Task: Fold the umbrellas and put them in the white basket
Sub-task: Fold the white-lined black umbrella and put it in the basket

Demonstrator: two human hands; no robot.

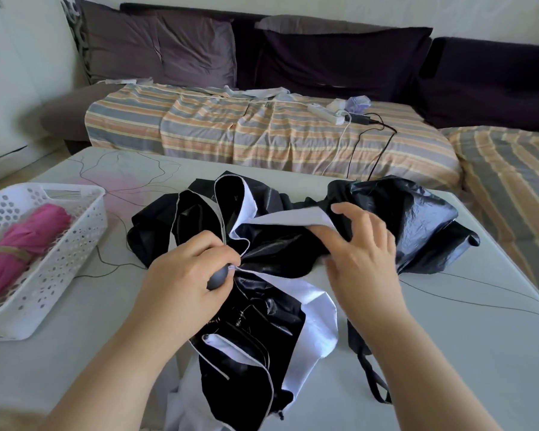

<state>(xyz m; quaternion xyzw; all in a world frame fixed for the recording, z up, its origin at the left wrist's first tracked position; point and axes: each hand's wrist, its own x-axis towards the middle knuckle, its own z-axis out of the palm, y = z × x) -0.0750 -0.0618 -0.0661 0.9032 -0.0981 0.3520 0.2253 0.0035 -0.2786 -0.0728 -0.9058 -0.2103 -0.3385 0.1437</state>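
So we've got the black-and-white umbrella [262, 262] sprawled loose across the table [448, 353], canopy panels flopping everywhere. Our left hand [187, 272] is wrapped around the grey handle [220, 276] near the middle of the mess, and our right hand [360, 244] pinches a white panel edge just to the right of it, fingers curled over the fabric. The shaft seems to run roughly left to right, from the handle toward the bunched black end at the far right, so the right hand is the one nearer the loose folds and probably does the gathering while the left keeps it steady. The white basket [84, 231] sits off to our left, pink umbrella [22, 247] already lying inside, closer to the left hand.
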